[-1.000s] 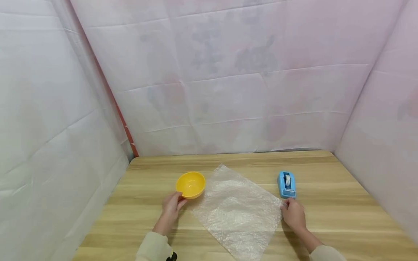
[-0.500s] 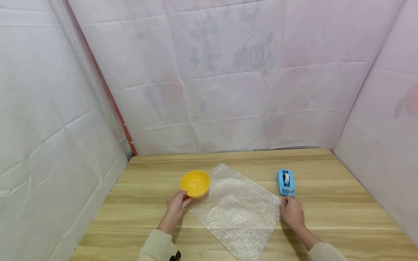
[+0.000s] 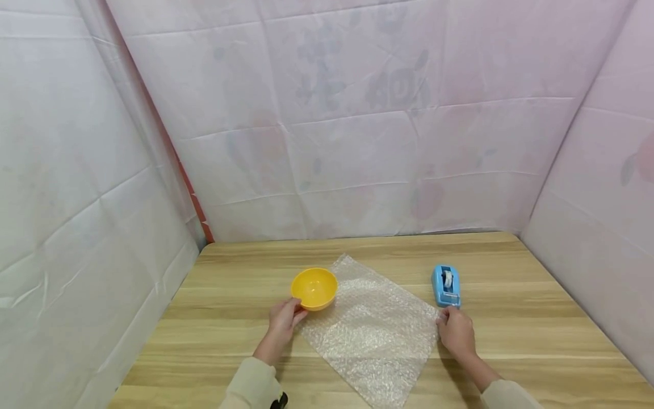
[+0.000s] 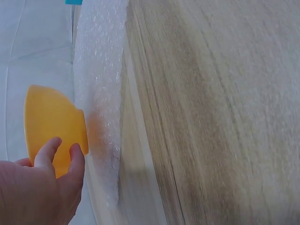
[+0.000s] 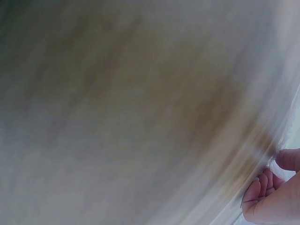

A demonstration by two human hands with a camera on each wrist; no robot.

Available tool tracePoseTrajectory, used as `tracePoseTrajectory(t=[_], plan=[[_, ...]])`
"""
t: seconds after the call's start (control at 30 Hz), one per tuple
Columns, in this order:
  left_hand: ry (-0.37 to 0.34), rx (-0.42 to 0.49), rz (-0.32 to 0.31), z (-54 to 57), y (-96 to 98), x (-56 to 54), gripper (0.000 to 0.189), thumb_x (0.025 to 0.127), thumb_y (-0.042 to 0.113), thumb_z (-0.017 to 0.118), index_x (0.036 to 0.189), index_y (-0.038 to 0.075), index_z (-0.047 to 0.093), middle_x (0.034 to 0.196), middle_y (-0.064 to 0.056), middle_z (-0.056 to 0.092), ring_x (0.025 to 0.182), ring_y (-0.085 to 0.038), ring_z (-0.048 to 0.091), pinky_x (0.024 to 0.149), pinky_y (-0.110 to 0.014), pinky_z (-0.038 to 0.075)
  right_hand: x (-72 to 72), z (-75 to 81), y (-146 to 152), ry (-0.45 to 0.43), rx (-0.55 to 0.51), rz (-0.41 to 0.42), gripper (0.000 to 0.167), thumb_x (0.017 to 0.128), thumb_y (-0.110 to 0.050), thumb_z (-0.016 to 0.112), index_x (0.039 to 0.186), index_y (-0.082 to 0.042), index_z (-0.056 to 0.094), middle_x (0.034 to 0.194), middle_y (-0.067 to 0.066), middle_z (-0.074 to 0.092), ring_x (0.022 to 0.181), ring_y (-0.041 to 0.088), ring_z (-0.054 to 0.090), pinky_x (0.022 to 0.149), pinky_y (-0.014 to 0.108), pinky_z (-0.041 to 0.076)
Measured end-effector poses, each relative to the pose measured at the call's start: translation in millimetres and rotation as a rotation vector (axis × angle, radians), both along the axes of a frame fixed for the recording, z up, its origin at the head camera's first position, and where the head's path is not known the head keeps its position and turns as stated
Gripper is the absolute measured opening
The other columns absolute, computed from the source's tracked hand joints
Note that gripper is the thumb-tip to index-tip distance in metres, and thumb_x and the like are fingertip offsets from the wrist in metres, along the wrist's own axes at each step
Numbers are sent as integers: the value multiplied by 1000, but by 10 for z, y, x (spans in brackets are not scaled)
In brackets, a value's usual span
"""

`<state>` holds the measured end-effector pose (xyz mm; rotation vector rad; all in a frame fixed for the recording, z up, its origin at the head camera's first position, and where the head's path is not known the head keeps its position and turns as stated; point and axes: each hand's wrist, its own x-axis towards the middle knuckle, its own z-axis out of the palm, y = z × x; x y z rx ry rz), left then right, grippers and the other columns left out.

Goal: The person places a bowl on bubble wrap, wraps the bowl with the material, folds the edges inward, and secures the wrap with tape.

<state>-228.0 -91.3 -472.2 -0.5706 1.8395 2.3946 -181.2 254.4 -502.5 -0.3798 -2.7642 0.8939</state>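
Note:
A yellow bowl (image 3: 314, 288) is over the left edge of a sheet of clear bubble wrap (image 3: 378, 335), which lies with one corner toward the back. My left hand (image 3: 283, 319) grips the bowl at its near left side. In the left wrist view, the left hand (image 4: 44, 187) has its thumb and fingers on the yellow bowl (image 4: 49, 119), close to the bubble wrap (image 4: 101, 61); I cannot tell if they touch. My right hand (image 3: 457, 332) pinches the right corner of the sheet. The right wrist view shows that hand (image 5: 274, 197) with curled fingers.
A blue tape dispenser (image 3: 447, 286) with a roll in it stands just behind my right hand. Everything rests on a wooden table (image 3: 219, 329). White cloth walls (image 3: 357, 170) close off the back and both sides.
My left hand has carried the bowl a little to the right, over the bubble wrap's left edge. The right hand stays at the wrap's corner.

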Motion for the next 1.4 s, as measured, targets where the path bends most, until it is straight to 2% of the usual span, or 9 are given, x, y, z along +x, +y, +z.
tracePoseTrajectory(t=[0.17,0.37,0.47,0.63,0.93,1.4], plan=[[4,-5,-12,13,63,1,41,88,0,49,123,-21,41,109,-30,55,83,-16,61,80,-29,56,-8,-5,5,-9,9,-3,17,82,1,60,93,14,55,81,25,58,68,27,52,60,39,48],[17,-16,-38,35,153,-5,41,88,1,49,122,-21,42,107,-28,56,88,-19,60,82,-32,55,-20,-22,19,-2,14,3,17,82,1,60,93,14,56,80,25,58,68,27,53,61,42,48],[25,-17,-50,39,210,-7,40,88,0,49,121,-21,43,104,-26,56,89,-20,60,83,-33,55,-25,-24,17,-7,13,2,17,82,1,60,92,14,56,80,24,58,68,27,53,60,40,48],[19,-19,-76,51,319,-1,40,88,0,48,122,-21,43,108,-28,56,90,-20,60,83,-32,55,-31,-9,5,-17,9,-2,16,83,1,60,92,13,56,80,23,57,68,26,52,58,36,46],[25,9,-99,19,489,26,37,87,0,49,117,-20,46,92,-15,57,80,-15,60,81,-31,55,-27,-7,0,-10,18,5,17,82,1,60,92,14,56,80,24,58,69,27,53,61,39,48],[-17,4,-127,-21,670,69,40,88,2,49,121,-20,44,104,-27,57,88,-21,62,85,-35,54,-8,-15,13,15,23,20,16,81,2,60,91,14,56,79,24,58,68,27,53,62,42,48]])
